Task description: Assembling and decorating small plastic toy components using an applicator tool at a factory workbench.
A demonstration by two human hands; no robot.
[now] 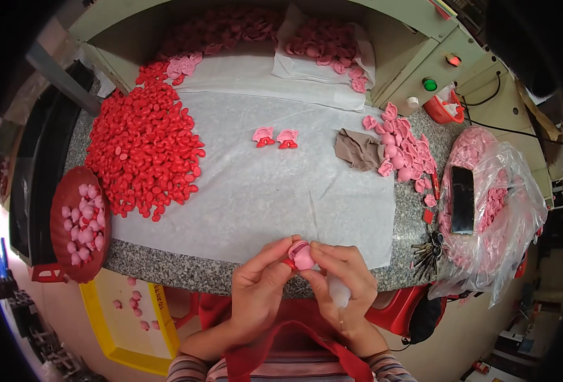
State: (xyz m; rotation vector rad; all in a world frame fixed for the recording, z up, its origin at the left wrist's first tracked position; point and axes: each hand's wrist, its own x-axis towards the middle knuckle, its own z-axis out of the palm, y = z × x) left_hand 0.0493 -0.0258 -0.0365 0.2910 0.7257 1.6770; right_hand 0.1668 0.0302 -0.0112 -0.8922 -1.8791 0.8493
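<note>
My left hand point(259, 280) and my right hand point(345, 280) meet above the table's front edge, both closed. Between their fingertips is a rounded pink hollow plastic piece point(303, 257). A small red plastic piece point(289, 263) shows at my left fingertips, against the pink one. Tucked in my right hand is a small translucent squeeze bottle point(338, 291), its narrow tip pointing down toward the wrist. Farther off on the white sheet point(243, 204) stand two pink pieces point(287, 135), each with a red piece at its base.
A large heap of red pieces point(144, 146) covers the left side. Pink pieces point(402, 149) lie at the right beside a brown cloth point(358, 150). A red basket point(62, 223) and yellow tray point(97, 318) hold pink-and-red parts. Right are keys point(429, 254), a phone point(463, 200) and a plastic bag point(517, 191).
</note>
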